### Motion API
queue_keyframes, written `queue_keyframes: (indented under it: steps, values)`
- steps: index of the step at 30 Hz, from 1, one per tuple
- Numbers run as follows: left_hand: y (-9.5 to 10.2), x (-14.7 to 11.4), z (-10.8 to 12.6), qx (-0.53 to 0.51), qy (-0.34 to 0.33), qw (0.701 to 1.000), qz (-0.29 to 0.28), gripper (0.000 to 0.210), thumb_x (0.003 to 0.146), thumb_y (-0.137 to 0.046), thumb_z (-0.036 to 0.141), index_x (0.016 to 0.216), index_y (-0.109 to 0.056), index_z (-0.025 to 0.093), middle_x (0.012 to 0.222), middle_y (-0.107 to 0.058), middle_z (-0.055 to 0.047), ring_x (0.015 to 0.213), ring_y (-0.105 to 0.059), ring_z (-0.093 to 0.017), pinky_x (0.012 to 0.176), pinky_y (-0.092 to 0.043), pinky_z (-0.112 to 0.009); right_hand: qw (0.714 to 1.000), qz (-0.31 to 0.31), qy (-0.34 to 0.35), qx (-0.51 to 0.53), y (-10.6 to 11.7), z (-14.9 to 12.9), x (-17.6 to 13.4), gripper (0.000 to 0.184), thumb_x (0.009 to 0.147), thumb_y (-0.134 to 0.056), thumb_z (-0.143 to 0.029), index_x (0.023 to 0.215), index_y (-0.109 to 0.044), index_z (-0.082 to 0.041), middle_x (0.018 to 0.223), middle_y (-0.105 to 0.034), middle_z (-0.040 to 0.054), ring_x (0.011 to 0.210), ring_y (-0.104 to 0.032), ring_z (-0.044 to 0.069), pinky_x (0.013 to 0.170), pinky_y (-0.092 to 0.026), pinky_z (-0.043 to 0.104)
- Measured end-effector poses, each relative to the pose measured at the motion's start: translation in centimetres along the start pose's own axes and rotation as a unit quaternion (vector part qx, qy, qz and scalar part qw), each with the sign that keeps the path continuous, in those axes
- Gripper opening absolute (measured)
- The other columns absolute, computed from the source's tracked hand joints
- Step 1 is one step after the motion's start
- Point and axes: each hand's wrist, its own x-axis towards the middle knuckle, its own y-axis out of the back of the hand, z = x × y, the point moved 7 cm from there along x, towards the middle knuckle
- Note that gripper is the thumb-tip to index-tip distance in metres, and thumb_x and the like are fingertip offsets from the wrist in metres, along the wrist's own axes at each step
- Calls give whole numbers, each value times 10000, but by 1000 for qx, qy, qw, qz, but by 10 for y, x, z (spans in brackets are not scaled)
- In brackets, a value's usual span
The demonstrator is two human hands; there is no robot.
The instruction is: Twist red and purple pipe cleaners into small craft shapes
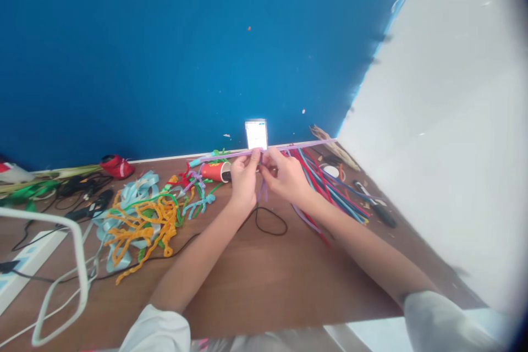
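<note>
Both hands meet above the far middle of the brown table, pinching purple pipe cleaners (309,144) between them. My left hand (245,179) is closed on the purple strands, thumb against fingers. Right beside it, my right hand (284,175) is closed on them too. One long strand sticks out to the left and right of the hands, and a purple end (263,191) hangs below. The exact join is hidden by my fingers. Behind the hands a lit phone (256,134) leans on the blue wall. A red paper cup (214,171) lies on its side left of my left hand.
Orange twisted pipe cleaners (144,223) and light blue ribbon (138,190) are heaped at left. Red and blue pipe cleaners (325,187) lie at right, near a black-handled tool (381,212). A black cable (272,232) crosses the table (264,280); a power strip (28,264) sits far left.
</note>
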Motion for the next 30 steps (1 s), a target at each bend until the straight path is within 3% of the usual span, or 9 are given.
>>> queue_keyframes:
  steps: [4, 9, 15, 20, 26, 30]
  values:
    - [3, 3, 9, 66, -71, 995, 0, 265, 761, -744, 389, 859, -720, 144, 878, -729, -60, 824, -664, -160, 808, -501, -270, 999, -2, 19, -38, 7, 0, 2, 71, 849, -511, -175, 905, -495, -216, 673, -674, -7, 538, -610, 165, 525, -320, 245]
    - [1, 6, 10, 104, -90, 990, -34, 233, 785, -723, 382, 878, -745, 170, 884, -733, -53, 827, -662, -167, 796, -499, -271, 991, 12, 54, -122, 7, -1, 2, 79, 873, -461, -185, 950, -476, -198, 685, -668, 31, 574, -610, 193, 510, -285, 264]
    - [-5, 1, 22, 145, -137, 978, -67, 208, 808, -704, 364, 919, -748, 193, 980, -729, -70, 911, -663, -194, 841, -499, -293, 976, 46, 138, -165, 11, -8, 1, 158, 874, -426, -120, 1019, -448, -179, 808, -691, 92, 714, -629, 231, 590, -372, 293]
    - [-5, 2, 21, 138, -129, 979, -71, 224, 780, -730, 373, 905, -743, 187, 939, -732, -69, 843, -672, -186, 808, -504, -283, 972, 34, 150, -180, 13, -7, 2, 172, 878, -426, -92, 1031, -461, -162, 852, -699, 115, 772, -630, 240, 639, -415, 306]
    - [-6, 4, 21, 140, -151, 974, -91, 267, 769, -746, 375, 949, -728, 179, 943, -741, -61, 855, -686, -180, 791, -513, -263, 944, 21, 215, -250, 9, -15, 0, 171, 887, -411, -59, 970, -541, -131, 834, -694, 121, 765, -613, 232, 690, -421, 320]
    - [-5, 6, 20, 149, -162, 969, -108, 296, 776, -736, 394, 953, -732, 158, 932, -746, -74, 836, -692, -184, 790, -529, -280, 941, 17, 226, -251, 9, -15, 0, 213, 910, -403, -75, 1057, -555, -100, 872, -702, 127, 777, -612, 228, 697, -420, 318]
